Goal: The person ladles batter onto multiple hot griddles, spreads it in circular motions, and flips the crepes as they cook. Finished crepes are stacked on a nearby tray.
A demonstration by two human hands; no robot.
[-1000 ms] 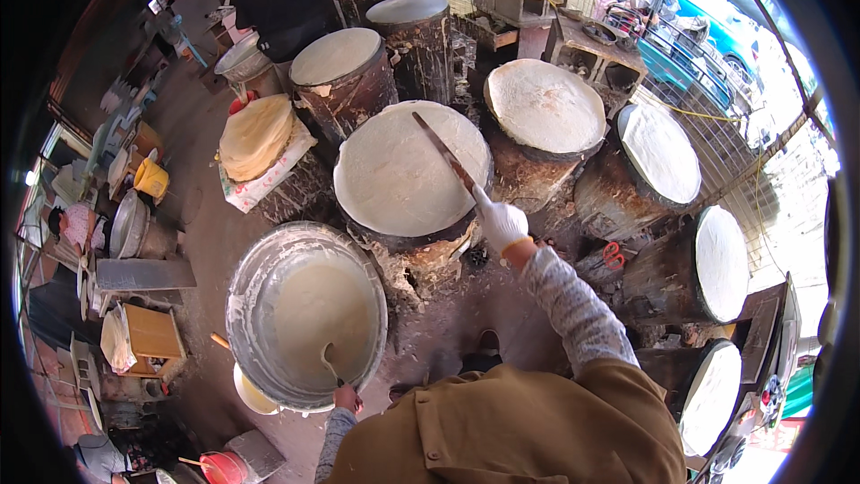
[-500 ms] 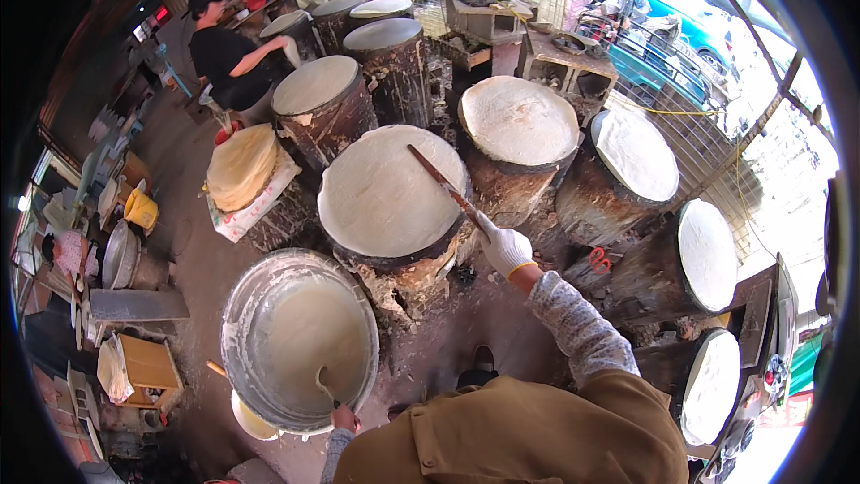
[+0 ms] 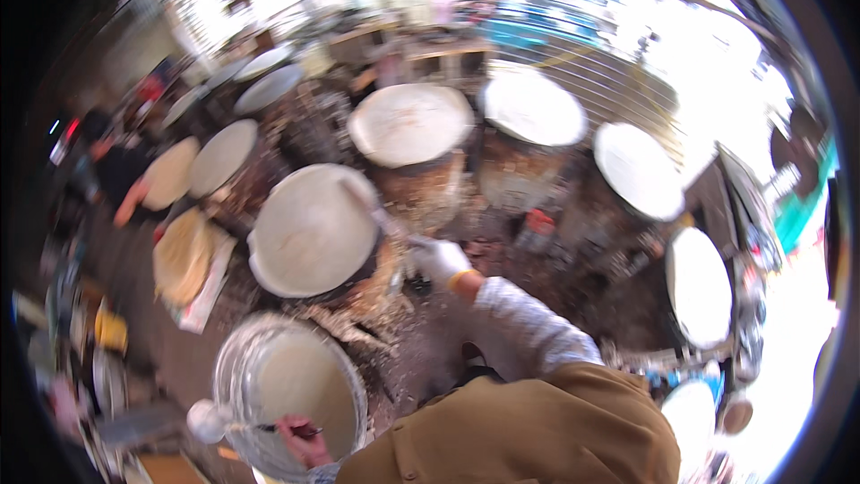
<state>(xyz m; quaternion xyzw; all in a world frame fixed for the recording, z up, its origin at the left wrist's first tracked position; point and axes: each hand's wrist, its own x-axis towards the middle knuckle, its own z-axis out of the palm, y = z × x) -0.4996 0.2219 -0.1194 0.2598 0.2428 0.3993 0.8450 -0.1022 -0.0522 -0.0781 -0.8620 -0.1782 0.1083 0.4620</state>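
My right hand (image 3: pixel 439 260), in a white glove, grips a long flat blade (image 3: pixel 367 202) that lies across the batter-covered round top of the drum (image 3: pixel 296 233) ahead of me. My bare left hand (image 3: pixel 305 437) is closed on a ladle (image 3: pixel 206 419), whose blurred pale bowl is at the left outer side of a large metal tub (image 3: pixel 225 359) of creamy batter. A stack of thin yellowish rounds (image 3: pixel 184 255) lies on a pale sheet left of that drum. Motion blurs the whole view.
More drums with white round tops stand behind and to the right (image 3: pixel 412 121) (image 3: pixel 699 287). A person in black (image 3: pixel 121 170) works at the back left. A yellow container (image 3: pixel 111 331) sits at the left, among clutter. A wire fence (image 3: pixel 618 81) borders the back right.
The view has swung rightward. The ladle has come up out of the batter to the tub's left side. The co-worker's arm has moved lower, beside a drum top.
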